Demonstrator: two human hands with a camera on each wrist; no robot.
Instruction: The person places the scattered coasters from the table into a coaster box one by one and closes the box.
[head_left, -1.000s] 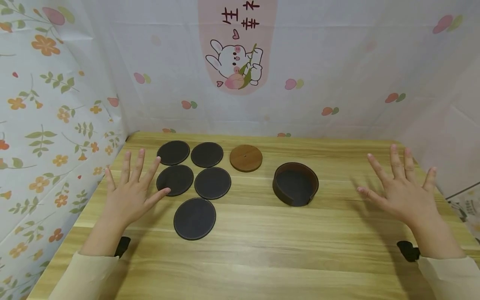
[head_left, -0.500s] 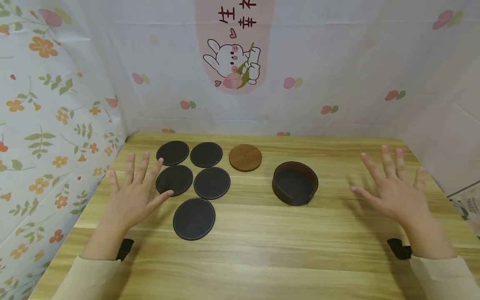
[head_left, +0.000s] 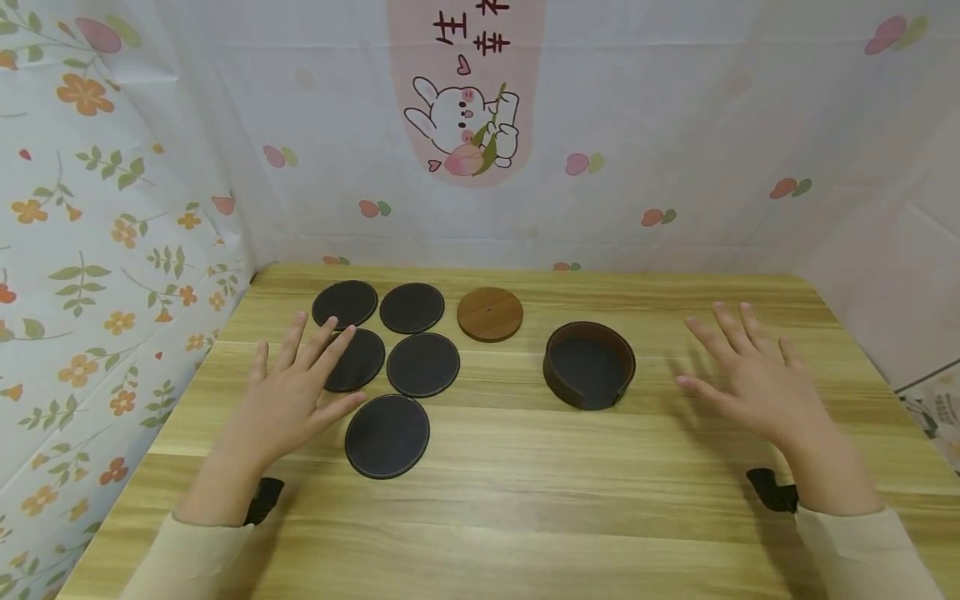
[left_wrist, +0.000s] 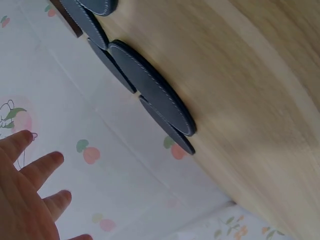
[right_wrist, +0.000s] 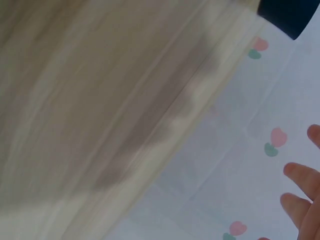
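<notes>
Several round black coasters with stitched edges lie flat on the left of the table, the nearest coaster (head_left: 387, 437) in front of two rows. My left hand (head_left: 288, 408) hovers beside them with fingers spread, partly hiding one coaster (head_left: 363, 362); in the left wrist view its fingers (left_wrist: 42, 170) hold nothing. To the right of the coasters lies a round wooden disc (head_left: 490, 315) with a small dark dot at its centre. A brown round coaster holder (head_left: 561, 379) with a gap in its front wall stands right of the disc. Over the table's right side hovers my right hand (head_left: 765, 392), fingers spread, holding nothing.
The wooden table (head_left: 525, 517) ends at a white printed cloth (head_left: 645, 108) hanging behind it. A flowered cloth (head_left: 112, 250) hangs along the left side. Dark straps or mounts sit at both wrists.
Both hands have moved inward, the left one rightward and the right one leftward toward the coaster holder. The coasters, disc and holder stay in place.
</notes>
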